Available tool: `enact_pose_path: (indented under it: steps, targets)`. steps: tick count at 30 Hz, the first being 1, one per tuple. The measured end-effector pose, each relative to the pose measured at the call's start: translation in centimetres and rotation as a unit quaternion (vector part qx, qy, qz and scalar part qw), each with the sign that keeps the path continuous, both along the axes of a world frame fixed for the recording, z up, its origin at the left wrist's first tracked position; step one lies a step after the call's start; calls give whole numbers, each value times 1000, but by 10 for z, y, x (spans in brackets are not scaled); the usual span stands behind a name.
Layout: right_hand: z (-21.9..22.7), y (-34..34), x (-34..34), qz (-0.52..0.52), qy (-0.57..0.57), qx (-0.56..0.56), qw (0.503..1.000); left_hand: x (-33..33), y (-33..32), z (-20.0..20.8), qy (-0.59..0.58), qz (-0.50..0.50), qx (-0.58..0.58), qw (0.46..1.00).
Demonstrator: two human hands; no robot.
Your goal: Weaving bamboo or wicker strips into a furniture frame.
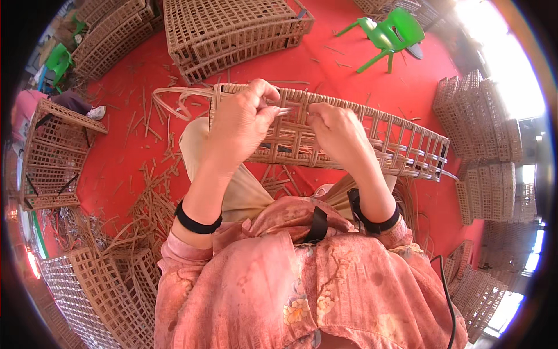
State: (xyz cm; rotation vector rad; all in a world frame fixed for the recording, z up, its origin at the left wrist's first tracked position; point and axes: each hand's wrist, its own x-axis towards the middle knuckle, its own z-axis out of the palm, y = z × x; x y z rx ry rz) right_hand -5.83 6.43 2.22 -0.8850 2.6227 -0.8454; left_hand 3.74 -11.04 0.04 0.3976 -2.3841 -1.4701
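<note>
Across my lap lies a long, open-weave wicker basket [383, 123], its rim wrapped in tan strands and its lattice showing square gaps. My left hand [241, 128] is closed over the basket's left half, with thumb and forefinger pinching a short, pale weaving strip [283, 111]. The strip's end points toward my right hand [340, 132]. That hand is also closed, fingers curled down at the lattice near the middle of the basket; what lies in its fingertips is hidden. Loose strands [174, 98] loop out past the basket's left end.
Cut strips [152, 195] litter the red floor [125, 154] on the left. Woven baskets stand in piles ahead [232, 35], at right [479, 119] and lower left [102, 291]. A green plastic chair [395, 32] stands at the far right. Another person's shoe [97, 112] shows beside a basket at left.
</note>
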Motion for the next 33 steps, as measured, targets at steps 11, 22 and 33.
enact_pose_path:
  steps: [11,22,33]
  targets:
    - [0,18,-7,1,53,-131,990,-24,17,-5,91,3,-182,979]
    - [10,63,-19,-85,-64,-102,989,-34,52,-2,77,-36,85,993]
    - [-2,65,-33,-70,-41,-85,993,-51,75,-6,51,-12,-98,994]
